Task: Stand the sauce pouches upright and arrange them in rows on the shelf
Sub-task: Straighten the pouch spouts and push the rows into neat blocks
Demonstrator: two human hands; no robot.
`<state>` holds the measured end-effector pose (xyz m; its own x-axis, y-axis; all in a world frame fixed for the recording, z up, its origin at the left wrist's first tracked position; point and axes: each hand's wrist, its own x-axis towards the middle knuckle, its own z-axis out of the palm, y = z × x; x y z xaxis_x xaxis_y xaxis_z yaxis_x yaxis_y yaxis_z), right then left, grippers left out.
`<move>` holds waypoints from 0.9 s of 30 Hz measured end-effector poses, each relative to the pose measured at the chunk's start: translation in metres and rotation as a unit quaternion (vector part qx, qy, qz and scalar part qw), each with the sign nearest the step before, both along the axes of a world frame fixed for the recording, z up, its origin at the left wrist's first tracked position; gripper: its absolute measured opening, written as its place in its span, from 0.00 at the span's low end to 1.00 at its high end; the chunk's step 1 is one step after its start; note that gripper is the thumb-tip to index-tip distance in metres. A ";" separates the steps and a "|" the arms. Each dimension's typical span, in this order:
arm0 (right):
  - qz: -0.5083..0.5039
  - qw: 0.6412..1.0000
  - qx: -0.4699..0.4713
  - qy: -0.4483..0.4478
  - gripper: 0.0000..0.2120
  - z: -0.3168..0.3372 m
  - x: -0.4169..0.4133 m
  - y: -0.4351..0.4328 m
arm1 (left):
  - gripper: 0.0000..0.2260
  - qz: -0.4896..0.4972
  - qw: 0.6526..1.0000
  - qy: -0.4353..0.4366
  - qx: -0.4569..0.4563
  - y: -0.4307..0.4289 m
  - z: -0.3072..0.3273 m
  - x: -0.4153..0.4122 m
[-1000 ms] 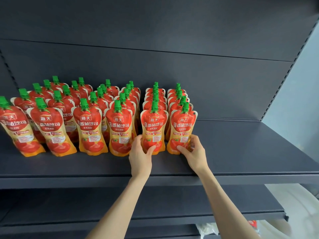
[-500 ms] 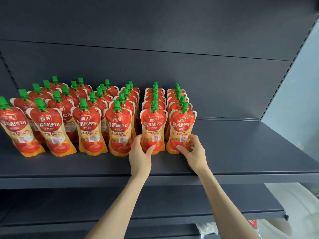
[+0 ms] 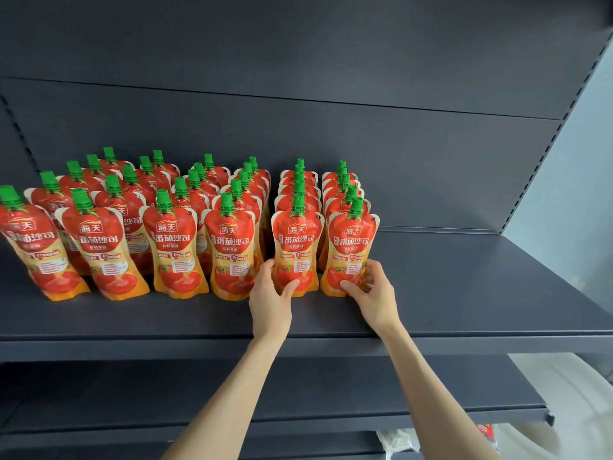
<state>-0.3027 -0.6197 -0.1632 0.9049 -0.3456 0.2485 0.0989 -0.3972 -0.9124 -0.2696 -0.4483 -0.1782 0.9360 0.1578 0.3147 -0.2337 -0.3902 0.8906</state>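
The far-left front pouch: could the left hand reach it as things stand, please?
Probably yes: the far-left front pouch has open shelf before it, though the left hand grips another pouch.

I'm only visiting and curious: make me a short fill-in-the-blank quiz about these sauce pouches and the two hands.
1. The caps on the pouches are ___.
2. The left hand grips the front pouch of the second row from the ___.
3. The right hand holds the neighbouring pouch, which stands at the ___ of the rightmost row.

Missing words: green; right; front.
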 end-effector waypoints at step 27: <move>0.007 1.000 0.002 -0.005 0.21 -0.002 0.001 -0.002 | 0.24 -0.005 1.000 -0.006 0.007 0.000 -0.001 0.000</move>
